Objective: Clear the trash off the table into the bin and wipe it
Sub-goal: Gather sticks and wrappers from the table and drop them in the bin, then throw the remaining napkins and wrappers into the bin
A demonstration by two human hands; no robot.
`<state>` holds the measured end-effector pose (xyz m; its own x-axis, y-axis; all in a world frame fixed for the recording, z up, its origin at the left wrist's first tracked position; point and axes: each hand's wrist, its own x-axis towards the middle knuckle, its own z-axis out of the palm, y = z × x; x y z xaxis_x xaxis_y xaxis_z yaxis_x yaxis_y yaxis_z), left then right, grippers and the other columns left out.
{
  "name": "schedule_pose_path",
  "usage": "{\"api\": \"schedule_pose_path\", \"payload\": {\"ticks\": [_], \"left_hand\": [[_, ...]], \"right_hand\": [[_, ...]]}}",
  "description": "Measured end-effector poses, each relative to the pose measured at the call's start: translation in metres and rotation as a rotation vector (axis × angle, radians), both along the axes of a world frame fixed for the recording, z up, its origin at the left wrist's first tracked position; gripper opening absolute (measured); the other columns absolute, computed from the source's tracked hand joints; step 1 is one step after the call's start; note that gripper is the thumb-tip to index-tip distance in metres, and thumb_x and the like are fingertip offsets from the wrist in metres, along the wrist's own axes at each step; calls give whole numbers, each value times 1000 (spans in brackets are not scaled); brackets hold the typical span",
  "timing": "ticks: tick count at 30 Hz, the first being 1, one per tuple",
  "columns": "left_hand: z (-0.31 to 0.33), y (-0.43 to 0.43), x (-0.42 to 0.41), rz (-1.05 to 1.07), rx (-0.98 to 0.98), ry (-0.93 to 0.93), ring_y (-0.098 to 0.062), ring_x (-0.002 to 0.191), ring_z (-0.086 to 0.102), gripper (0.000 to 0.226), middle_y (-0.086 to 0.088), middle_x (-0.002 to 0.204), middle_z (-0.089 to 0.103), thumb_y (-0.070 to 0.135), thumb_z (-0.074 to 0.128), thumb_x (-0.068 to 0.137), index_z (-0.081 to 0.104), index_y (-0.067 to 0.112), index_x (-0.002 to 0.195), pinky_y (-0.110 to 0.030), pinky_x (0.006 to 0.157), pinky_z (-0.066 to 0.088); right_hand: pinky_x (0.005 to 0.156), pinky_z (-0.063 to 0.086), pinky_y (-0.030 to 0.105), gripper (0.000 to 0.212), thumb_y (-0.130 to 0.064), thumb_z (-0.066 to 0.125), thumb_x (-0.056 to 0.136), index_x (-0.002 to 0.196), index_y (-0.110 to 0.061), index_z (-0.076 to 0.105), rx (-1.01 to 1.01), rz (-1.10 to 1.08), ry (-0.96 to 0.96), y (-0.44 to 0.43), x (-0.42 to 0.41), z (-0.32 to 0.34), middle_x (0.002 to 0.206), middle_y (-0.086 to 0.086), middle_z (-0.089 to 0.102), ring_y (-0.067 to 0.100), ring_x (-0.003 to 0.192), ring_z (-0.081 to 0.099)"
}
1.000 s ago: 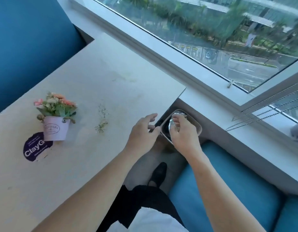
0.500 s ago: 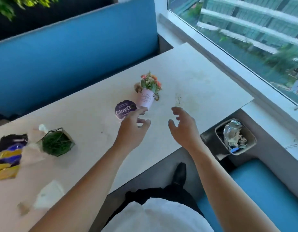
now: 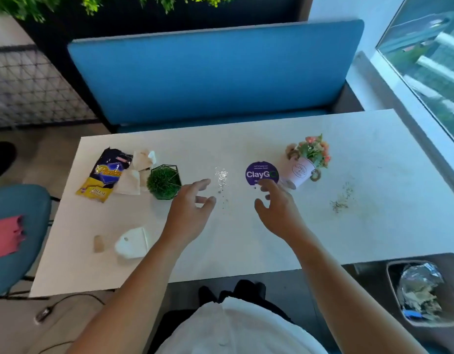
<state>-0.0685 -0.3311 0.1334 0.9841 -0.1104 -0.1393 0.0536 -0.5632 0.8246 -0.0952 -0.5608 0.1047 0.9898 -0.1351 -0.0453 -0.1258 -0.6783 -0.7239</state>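
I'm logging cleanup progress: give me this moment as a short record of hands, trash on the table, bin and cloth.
left hand: open, empty, over the table
right hand: open, empty, by the ClayGo sticker
trash on table: chip bag, crumpled tissues, white napkin, crumbs
bin: beside the table, at right, holds crumpled foil
cloth: pink, on the chair at left
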Motion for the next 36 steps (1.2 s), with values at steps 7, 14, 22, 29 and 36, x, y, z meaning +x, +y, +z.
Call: {"api": "schedule_pose_path", "payload": {"ticks": [7, 14, 22, 29, 36], "left_hand": [[-8, 51, -12, 218, 48, 51, 8, 98, 61, 41, 10, 135, 58, 28, 66, 99, 59, 29, 139, -10, 77, 45], [-20, 120, -40, 353, 12, 95, 4, 100, 62, 43, 9, 132, 60, 26, 67, 98, 59, 32, 140, -36, 86, 59], [-31, 228, -35, 381, -19, 145, 5, 96, 61, 47, 8, 134, 59, 25, 67, 99, 54, 31, 144, -15, 75, 45], [-49, 337, -9, 278, -4, 190, 7, 89, 65, 48, 8, 131, 58, 26, 66, 99, 54, 31, 145, -9, 67, 46], [-60, 407, -2, 171, 4, 242, 0, 97, 65, 50, 6, 132, 60, 30, 67, 98, 53, 31, 145, -26, 84, 49]], "right_hand": [[87, 50, 27, 46, -19, 68, 93, 137, -21, 55, 109, 245, 14, 67, 32, 1, 123, 0, 63, 13, 99, 61], [95, 50, 31, 49, -19, 67, 94, 141, -17, 52, 109, 402, 58, 129, 22, -6, 128, 4, 60, 11, 109, 57], [88, 44, 24, 52, -22, 68, 95, 143, -18, 48, 50, 438, 99, 220, 18, -19, 131, 6, 57, 18, 115, 59], [99, 46, 35, 72, -25, 72, 89, 150, -22, 35, -53, 353, 333, 322, 29, -63, 135, 13, 48, 33, 117, 58], [98, 49, 50, 115, -33, 86, 75, 157, -41, 6, -595, 502, 489, 381, 19, -98, 163, 12, 3, 42, 135, 34]]}}
